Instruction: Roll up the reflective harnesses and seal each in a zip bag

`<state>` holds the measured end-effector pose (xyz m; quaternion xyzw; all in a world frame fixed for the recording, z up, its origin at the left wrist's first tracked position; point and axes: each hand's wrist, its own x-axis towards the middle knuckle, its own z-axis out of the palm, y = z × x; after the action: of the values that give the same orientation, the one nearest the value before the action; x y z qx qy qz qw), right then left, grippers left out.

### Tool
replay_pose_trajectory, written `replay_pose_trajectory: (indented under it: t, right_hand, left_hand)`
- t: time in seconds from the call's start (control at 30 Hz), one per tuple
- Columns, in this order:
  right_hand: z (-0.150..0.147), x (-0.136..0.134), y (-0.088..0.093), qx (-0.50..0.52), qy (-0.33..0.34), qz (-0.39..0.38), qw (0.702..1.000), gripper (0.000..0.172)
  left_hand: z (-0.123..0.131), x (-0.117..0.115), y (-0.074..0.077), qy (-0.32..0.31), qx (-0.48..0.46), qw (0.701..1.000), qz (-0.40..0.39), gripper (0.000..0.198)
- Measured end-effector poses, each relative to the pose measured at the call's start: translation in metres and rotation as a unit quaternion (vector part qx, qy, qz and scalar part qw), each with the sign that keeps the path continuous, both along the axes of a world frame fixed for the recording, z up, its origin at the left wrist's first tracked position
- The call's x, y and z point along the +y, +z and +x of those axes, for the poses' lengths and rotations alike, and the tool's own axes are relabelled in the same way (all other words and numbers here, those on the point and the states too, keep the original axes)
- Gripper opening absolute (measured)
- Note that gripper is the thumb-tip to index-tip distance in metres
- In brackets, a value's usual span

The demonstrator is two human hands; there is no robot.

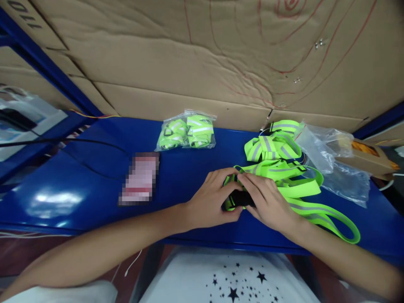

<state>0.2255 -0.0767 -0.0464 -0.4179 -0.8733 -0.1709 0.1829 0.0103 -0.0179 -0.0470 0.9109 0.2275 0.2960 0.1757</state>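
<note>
In the lower middle of the head view, over the near part of a glossy blue, metal-looking tabletop [94, 193], both bare hands close together: left hand [217, 195] with thumb and forefinger bent into a C around a small bundle of black and lime-green webbing [241, 198], right hand [268, 200] with straighter fingers laid against the opposite side. Grasping on both sides, neither released nor clenched into a fist; probably so gripped as to stop springy webbing from opening out. Cannot tell the exact placing of the fingertips underneath, hidden from the camera.

At right of centre, beside and beyond the right hand, a loose heap of lime-green webbing straps with grey stripes [303, 188], one loop reaching towards the lower right of the frame; seemingly placed for easy reach. Farther right, crumpled clear plastic bags [344, 181] next to an open brown cardboard box [378, 162].

At upper centre, near the foot of a brown cardboard wall with red drawn lines [189, 63], two lime-green bundles in clear bags [189, 131], side by side, likely set back for working room in front. At left of centre, a flat rectangular object with a pixelated pinkish face [139, 179], well apart from the loose webbing, perhaps out of the way.
</note>
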Motion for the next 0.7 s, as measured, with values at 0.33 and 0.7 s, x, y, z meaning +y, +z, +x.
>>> replay_pose_trajectory:
  t: [0.33,0.7]
  right_hand:
    - [-0.014,0.003,-0.001,-0.038,-0.043,-0.02,0.998,0.066]
    - [-0.008,0.002,-0.005,-0.152,-0.119,-0.016,0.981,0.068]
  left_hand:
    - [0.008,0.004,-0.01,0.01,0.029,0.999,-0.04,0.053]
    - [0.005,0.011,0.002,-0.013,0.154,0.986,0.068,0.031]
